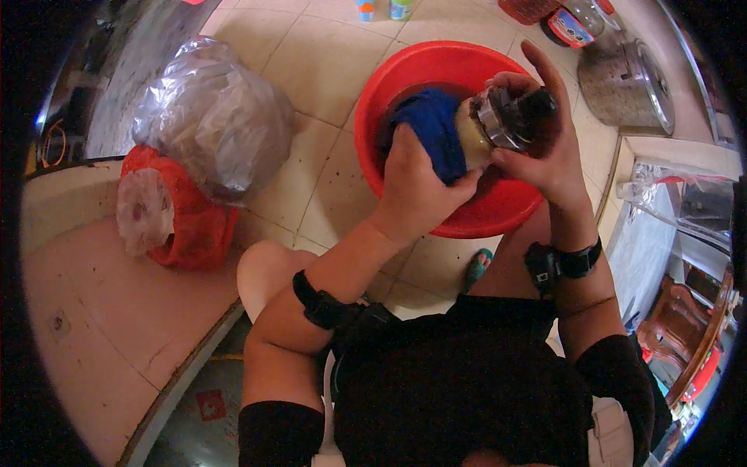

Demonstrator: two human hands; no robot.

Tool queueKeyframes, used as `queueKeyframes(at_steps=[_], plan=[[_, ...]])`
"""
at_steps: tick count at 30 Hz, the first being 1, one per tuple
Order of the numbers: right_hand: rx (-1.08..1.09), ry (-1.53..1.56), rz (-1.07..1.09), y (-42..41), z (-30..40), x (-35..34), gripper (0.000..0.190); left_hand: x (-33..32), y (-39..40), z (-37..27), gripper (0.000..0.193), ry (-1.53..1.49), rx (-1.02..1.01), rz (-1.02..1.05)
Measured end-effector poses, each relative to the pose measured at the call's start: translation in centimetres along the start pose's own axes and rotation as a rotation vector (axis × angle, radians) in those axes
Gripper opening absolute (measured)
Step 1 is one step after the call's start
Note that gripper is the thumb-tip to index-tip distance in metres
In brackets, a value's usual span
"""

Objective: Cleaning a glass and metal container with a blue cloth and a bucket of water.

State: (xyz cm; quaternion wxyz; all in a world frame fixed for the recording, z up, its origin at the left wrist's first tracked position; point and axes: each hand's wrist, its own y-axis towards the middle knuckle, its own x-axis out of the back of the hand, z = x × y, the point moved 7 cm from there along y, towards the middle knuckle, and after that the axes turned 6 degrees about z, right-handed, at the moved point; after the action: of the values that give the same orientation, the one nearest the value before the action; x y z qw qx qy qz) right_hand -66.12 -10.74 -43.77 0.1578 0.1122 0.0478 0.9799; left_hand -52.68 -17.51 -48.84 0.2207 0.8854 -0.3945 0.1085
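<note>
Above a red plastic basin point(496, 219), both my hands are around a small container point(474, 137) with a pale body and a metal-and-black top. My left hand point(411, 187) presses a dark blue cloth point(435, 125) against the container's pale side. At the metal collar and black knob, my right hand point(551, 134) has its thumb below and fingers above, one finger raised. The container is tilted, its top towards the right. Exactly what kind of container it is cannot be told. The cloth's far part hangs into the basin, whose bottom is partly hidden by the hands.
Left of the basin are a filled clear plastic bag point(216, 122) and a red bag point(195, 227). A large metal pot point(624, 87), a jar with a label point(569, 28) and a red basket point(528, 9) stand at upper right. Small bottles point(401, 9) are at the top.
</note>
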Motion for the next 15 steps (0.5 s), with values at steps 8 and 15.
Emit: queueKeyframes(at_steps=[8, 15], plan=[[0.183, 0.333, -0.002, 0.6, 0.6, 0.0, 0.104, 0.2, 0.1, 0.0, 0.080, -0.050, 0.082, -0.009], [0.137, 0.339, -0.026, 0.6, -0.1, -1.0, 0.102, 0.0, 0.0, -0.7, 0.080, -0.152, 0.031, -0.065]])
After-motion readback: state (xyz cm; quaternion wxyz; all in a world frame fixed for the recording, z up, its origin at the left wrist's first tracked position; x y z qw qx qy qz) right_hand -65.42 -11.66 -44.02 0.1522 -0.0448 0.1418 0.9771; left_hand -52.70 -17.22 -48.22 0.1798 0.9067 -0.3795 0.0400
